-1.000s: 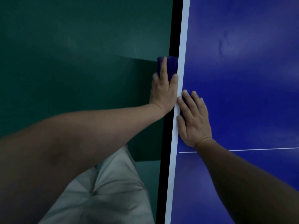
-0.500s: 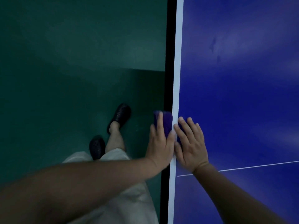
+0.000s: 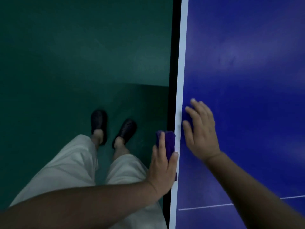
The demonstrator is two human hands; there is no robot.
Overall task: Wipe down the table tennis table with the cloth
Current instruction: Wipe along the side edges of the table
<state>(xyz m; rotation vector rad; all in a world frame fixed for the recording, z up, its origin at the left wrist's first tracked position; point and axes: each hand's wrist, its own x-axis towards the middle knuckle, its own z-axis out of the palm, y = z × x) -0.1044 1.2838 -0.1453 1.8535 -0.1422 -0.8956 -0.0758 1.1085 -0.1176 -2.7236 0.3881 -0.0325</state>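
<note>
The blue table tennis table (image 3: 247, 71) fills the right half of the head view, with a white border stripe and a black side edge running top to bottom. A folded purple cloth (image 3: 169, 142) sits against that side edge. My left hand (image 3: 162, 169) presses the cloth to the edge with fingers laid over it and the thumb on the white stripe. My right hand (image 3: 200, 129) lies flat on the blue top just inside the stripe, fingers spread, a little farther along the table than the left hand.
Dark green floor (image 3: 74, 55) lies left of the table. My legs in pale trousers (image 3: 69, 166) and two dark clogs (image 3: 113, 126) stand close beside the table edge. A thin white line (image 3: 206, 206) crosses the table top near the bottom.
My left hand has slid the cloth back along the side edge toward me. My right hand has shifted a little inward, off the white stripe. My feet have come into view.
</note>
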